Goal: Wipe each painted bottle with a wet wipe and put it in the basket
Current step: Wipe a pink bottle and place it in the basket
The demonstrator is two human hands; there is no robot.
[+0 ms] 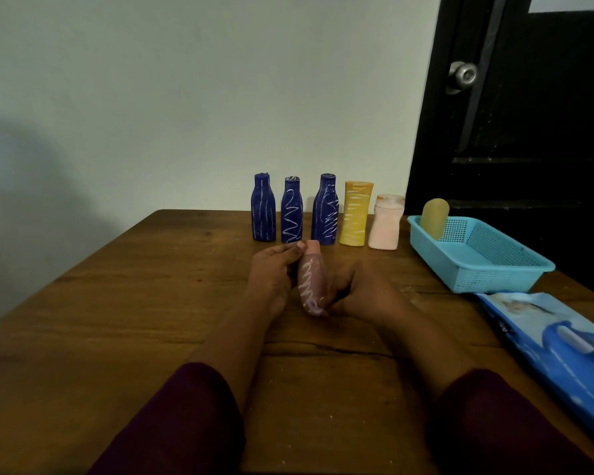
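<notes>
A brown bottle [311, 281] with white scribbles and a pink cap is held between both hands above the table's middle. My left hand [271, 272] grips its upper part near the cap. My right hand [364, 293] holds its lower end, fingers curled; a wipe is barely visible there, if at all. Behind stand three blue bottles [291, 214] with white paint lines, a yellow bottle [355, 214] and a pale pink bottle [386, 222]. The blue basket [515, 272] sits at the right with one yellowish bottle [434, 217] leaning in its far corner.
A blue pack of wet wipes [556, 341] lies at the table's right edge, in front of the basket. The wooden table [117, 320] meets a pale wall behind the bottles. A dark door with a metal knob [463, 75] stands at the right.
</notes>
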